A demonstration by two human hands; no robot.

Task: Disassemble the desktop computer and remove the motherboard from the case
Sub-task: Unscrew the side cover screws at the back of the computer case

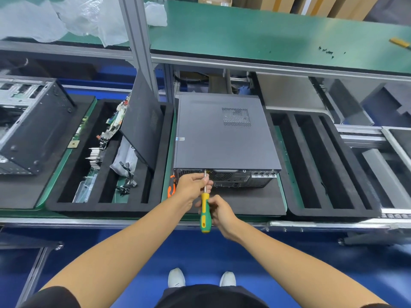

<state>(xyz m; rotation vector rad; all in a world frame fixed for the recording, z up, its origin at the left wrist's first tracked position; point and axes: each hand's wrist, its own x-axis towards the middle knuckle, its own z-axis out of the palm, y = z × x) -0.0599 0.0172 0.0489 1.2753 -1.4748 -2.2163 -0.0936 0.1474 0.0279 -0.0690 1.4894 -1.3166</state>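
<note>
Standing in white shoes [201, 280] on blue floor, nearest of all, with both bare forearms reaching forward toward the computer case [224, 134]. Gripping the green-and-yellow handle of a screwdriver [205, 215] with the right hand [219, 213], fingers curled round it just short of the case's rear panel. Pinching the bare metal shaft between curled fingertips of the left hand [193, 183], steadying it — tip pressing at the top edge of the rear panel, near its left end. Lying flat on a dark foam mat [251, 201], the case, lid on and closed, vent grille facing up. Resting just left of the case, an orange-handled tool [171, 189], partly hidden behind the left hand. Sitting further left of the case, a slotted foam tray [66, 196] holding circuit boards, cables and a leaning side panel [144, 127]. Lying right of the case, another slotted foam tray [329, 165]. Stretching beyond the case, a green-topped shelf [255, 34] — crumpled plastic wrap [66, 16] at its left end.
</note>
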